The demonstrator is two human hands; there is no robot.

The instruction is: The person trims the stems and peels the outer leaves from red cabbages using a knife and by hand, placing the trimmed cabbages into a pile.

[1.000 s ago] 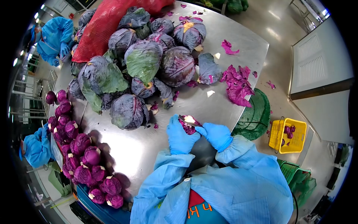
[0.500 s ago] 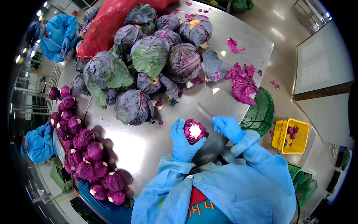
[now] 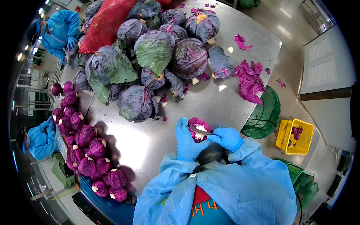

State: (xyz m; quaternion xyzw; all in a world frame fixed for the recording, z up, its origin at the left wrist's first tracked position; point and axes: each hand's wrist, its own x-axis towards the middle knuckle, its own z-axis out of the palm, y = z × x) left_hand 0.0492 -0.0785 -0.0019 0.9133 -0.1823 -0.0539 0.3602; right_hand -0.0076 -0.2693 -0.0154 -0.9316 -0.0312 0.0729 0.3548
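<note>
In a blue glove, my left hand (image 3: 186,141) is wrapped round the left side of a small peeled red cabbage (image 3: 195,122), whose white cut stem end faces up. My right hand (image 3: 227,138), gloved too, grips a knife (image 3: 201,131); its dark handle is mostly covered by the fingers. The blade lies across the pale core. Left of my hands is a pile of trimmed red cabbages (image 3: 86,135) along the table edge. Beyond them sits a heap of untrimmed red cabbages (image 3: 189,58) with dark and green outer leaves.
Loose purple leaves (image 3: 249,82) and white stem scraps lie on the steel table (image 3: 150,150). A red mesh sack (image 3: 107,28) is behind the heap. On the floor at right stand a green basket (image 3: 264,116) and a yellow crate (image 3: 300,140). Two co-workers in blue (image 3: 60,32) are at left.
My right hand has come in from the right, bringing the knife blade onto the cabbage's core. My left hand still holds the cabbage. The whole view has shifted slightly.
</note>
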